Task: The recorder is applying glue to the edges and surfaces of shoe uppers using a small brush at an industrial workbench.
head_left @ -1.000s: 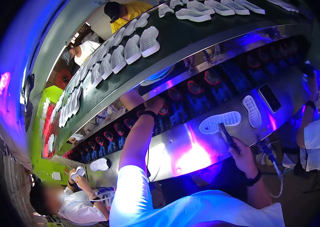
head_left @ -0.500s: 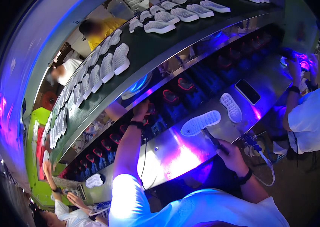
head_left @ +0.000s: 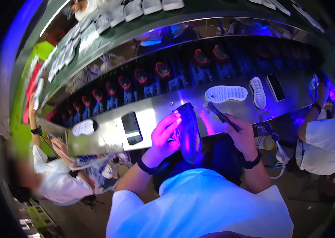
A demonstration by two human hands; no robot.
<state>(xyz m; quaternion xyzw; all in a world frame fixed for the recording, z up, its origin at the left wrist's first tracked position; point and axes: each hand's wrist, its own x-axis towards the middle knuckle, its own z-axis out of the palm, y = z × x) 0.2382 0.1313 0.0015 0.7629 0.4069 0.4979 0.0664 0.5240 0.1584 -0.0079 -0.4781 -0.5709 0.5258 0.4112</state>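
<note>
A dark shoe upper [head_left: 190,129] is upright in front of my chest, lit blue and pink, at the near edge of the metal bench [head_left: 151,107]. My left hand [head_left: 164,139] is closed on its left side, fingers along its surface. In my right hand [head_left: 242,133] is a brush [head_left: 219,114] with a dark handle, its head pointing up and left toward the bench, apart from the shoe upper. Just beyond the brush head lies a white shoe sole [head_left: 227,93]. A second white sole [head_left: 258,93] sits to its right.
Behind the bench runs a row of dark shoe uppers [head_left: 124,82] with red-rimmed openings. Further back, a dark green belt [head_left: 108,39] carries pale soles. One phone [head_left: 131,128] lies left, another phone [head_left: 275,87] right. Co-workers are at both sides, including a white-shirted person [head_left: 322,146].
My left hand has come back from the row of uppers and now holds a dark shoe upper before me. The view has turned, and the left phone now shows. The brush stays in my right hand.
</note>
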